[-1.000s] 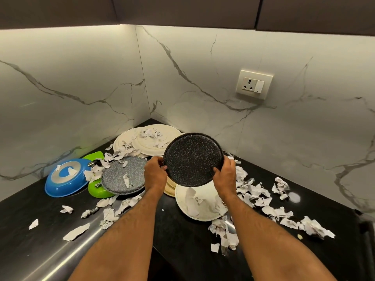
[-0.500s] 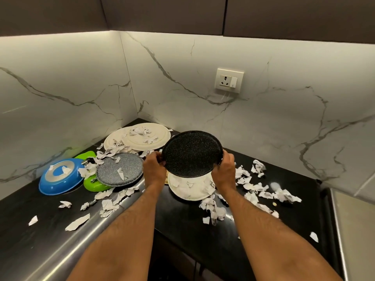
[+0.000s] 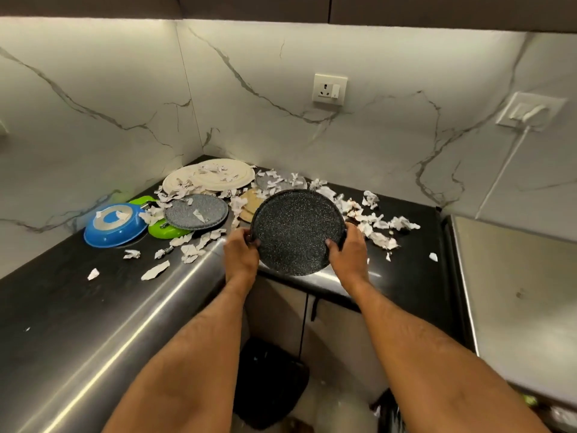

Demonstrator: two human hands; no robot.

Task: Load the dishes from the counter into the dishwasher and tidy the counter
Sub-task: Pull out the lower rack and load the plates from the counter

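A round black speckled plate (image 3: 296, 229) is held tilted above the counter's inner front edge. My left hand (image 3: 241, 250) grips its left rim and my right hand (image 3: 347, 249) grips its right rim. Behind it on the black counter (image 3: 62, 292) lie a grey speckled plate (image 3: 195, 211), a green dish (image 3: 165, 230), a blue dish (image 3: 114, 225) turned upside down, two cream plates (image 3: 218, 175), a tan plate (image 3: 251, 201) and another grey plate (image 3: 281, 184), all strewn with torn paper scraps (image 3: 371, 218).
Marble walls meet at the corner behind the dishes. A wall socket (image 3: 330, 89) sits above the counter, and a second socket with a white cable (image 3: 527, 112) is to the right. A steel appliance top (image 3: 515, 295) is at right. A dark bin (image 3: 271, 379) stands on the floor below.
The black plate has come toward me and lower, off the stack to the counter's front edge. The view has pulled back, showing the cabinet fronts and floor below.
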